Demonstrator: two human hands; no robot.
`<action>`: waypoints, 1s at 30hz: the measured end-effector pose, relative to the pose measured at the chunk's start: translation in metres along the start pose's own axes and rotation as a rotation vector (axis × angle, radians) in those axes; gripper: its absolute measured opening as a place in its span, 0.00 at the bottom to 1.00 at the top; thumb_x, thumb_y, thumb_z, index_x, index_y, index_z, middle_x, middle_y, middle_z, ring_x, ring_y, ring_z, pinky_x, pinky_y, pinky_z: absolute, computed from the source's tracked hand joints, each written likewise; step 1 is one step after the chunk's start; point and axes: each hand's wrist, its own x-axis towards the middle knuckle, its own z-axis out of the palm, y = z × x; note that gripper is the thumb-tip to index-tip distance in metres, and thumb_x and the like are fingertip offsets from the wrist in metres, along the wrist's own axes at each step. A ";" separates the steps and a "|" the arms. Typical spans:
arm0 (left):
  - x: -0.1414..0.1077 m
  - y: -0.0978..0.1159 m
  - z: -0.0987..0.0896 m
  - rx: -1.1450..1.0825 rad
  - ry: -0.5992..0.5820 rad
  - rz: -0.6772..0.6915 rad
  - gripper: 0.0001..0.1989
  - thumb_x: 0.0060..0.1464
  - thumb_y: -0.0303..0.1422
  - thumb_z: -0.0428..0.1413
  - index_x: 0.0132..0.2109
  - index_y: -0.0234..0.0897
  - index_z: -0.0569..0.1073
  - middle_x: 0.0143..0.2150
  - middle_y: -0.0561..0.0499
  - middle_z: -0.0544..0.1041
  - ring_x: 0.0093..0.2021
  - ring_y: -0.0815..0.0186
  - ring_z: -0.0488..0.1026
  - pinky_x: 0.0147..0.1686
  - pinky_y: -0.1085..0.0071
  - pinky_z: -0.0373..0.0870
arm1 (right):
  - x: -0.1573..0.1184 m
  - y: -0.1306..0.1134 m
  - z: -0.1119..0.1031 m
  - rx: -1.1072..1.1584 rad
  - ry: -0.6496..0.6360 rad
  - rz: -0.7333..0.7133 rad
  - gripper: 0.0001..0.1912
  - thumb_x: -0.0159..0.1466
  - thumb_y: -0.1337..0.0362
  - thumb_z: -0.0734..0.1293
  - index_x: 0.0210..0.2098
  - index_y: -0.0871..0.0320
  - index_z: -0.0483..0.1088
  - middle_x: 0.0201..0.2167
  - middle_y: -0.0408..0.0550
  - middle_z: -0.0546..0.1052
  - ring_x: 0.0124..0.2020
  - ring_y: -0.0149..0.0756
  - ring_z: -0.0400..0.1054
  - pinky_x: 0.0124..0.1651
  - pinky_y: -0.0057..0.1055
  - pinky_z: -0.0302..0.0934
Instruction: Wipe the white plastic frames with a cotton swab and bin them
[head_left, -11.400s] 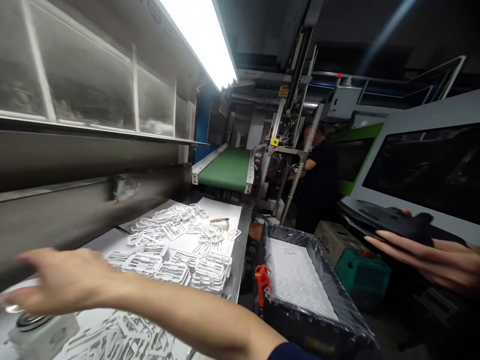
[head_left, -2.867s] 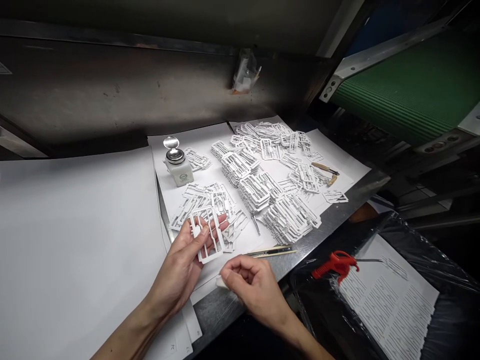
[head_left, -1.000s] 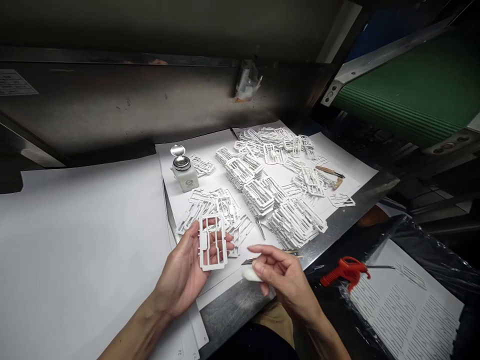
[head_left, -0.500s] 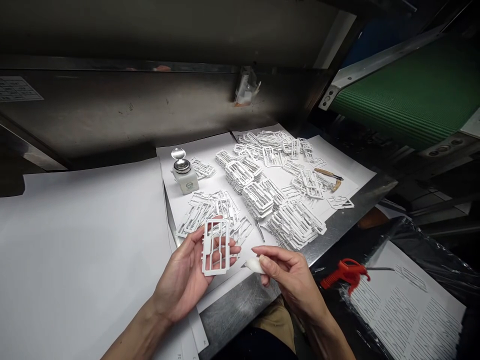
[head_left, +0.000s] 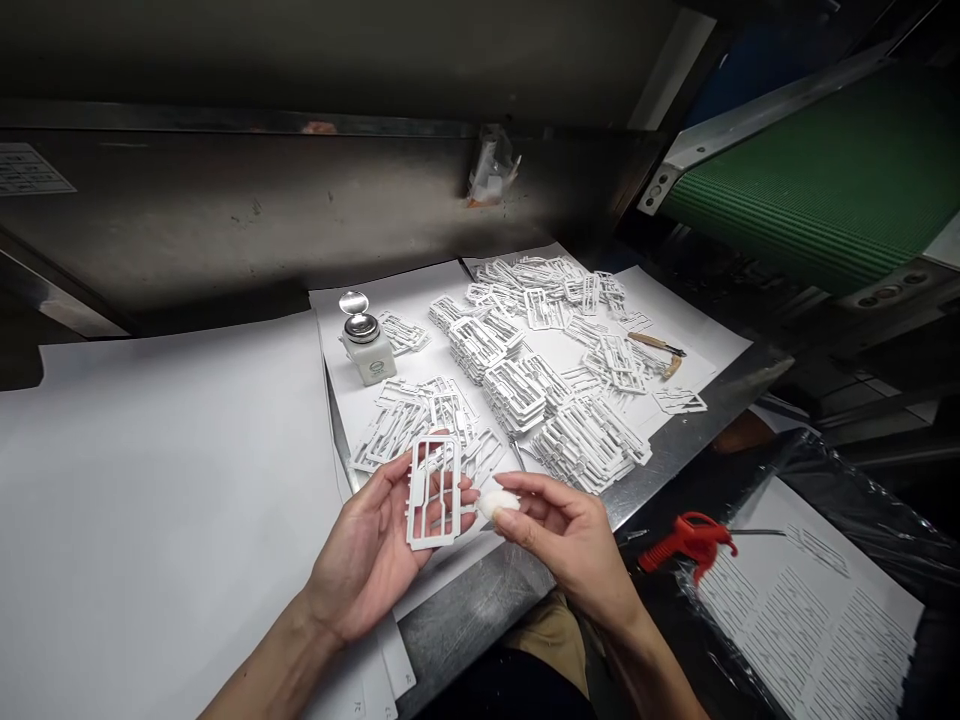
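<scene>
A capped white bottle stands beyond the grip; a red tool, perhaps an air gun, lies to its right.

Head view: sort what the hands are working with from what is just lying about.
In hand:
left hand holding white plastic frame
right hand pinching white wad

Lying about:
frame piles
dispenser bottle
red air gun
wooden-handled tool
green conveyor
</scene>
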 end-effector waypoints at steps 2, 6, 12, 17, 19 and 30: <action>0.001 -0.001 0.000 -0.019 -0.012 -0.007 0.15 0.61 0.33 0.46 0.51 0.35 0.69 0.48 0.41 0.72 0.49 0.53 0.69 0.49 0.51 0.67 | 0.005 -0.004 0.005 -0.087 0.028 -0.089 0.14 0.54 0.62 0.71 0.41 0.55 0.73 0.33 0.45 0.76 0.34 0.30 0.71 0.38 0.25 0.67; 0.004 -0.003 0.001 -0.049 -0.038 -0.018 0.14 0.61 0.32 0.45 0.50 0.35 0.70 0.47 0.42 0.72 0.46 0.56 0.70 0.48 0.51 0.68 | 0.020 -0.017 0.018 -0.301 0.026 -0.345 0.10 0.58 0.63 0.68 0.40 0.55 0.73 0.37 0.45 0.74 0.34 0.29 0.70 0.38 0.25 0.67; 0.006 -0.003 0.003 -0.079 0.000 -0.035 0.13 0.60 0.31 0.46 0.48 0.31 0.70 0.48 0.42 0.71 0.44 0.58 0.71 0.46 0.59 0.70 | 0.044 -0.026 0.038 -0.605 -0.009 -0.595 0.08 0.60 0.66 0.65 0.40 0.60 0.72 0.35 0.47 0.73 0.33 0.28 0.67 0.37 0.27 0.64; 0.008 0.000 -0.002 -0.091 0.004 -0.037 0.13 0.60 0.30 0.46 0.45 0.28 0.71 0.46 0.41 0.72 0.45 0.58 0.71 0.46 0.63 0.71 | 0.032 -0.013 0.042 -0.669 -0.131 -0.625 0.09 0.61 0.67 0.63 0.41 0.61 0.70 0.35 0.49 0.73 0.35 0.30 0.67 0.37 0.27 0.64; 0.009 0.001 -0.004 -0.100 0.018 -0.032 0.12 0.59 0.30 0.46 0.45 0.28 0.71 0.45 0.41 0.72 0.46 0.57 0.70 0.47 0.62 0.70 | 0.021 -0.007 0.039 -0.677 -0.205 -0.624 0.09 0.61 0.68 0.62 0.42 0.62 0.70 0.36 0.50 0.72 0.38 0.31 0.67 0.41 0.27 0.64; 0.012 -0.002 -0.008 -0.128 0.004 -0.059 0.14 0.60 0.31 0.45 0.48 0.27 0.70 0.46 0.38 0.72 0.47 0.54 0.70 0.49 0.56 0.69 | -0.005 -0.002 0.027 -0.663 -0.297 -0.594 0.11 0.62 0.70 0.61 0.43 0.62 0.68 0.38 0.50 0.72 0.42 0.31 0.66 0.50 0.29 0.61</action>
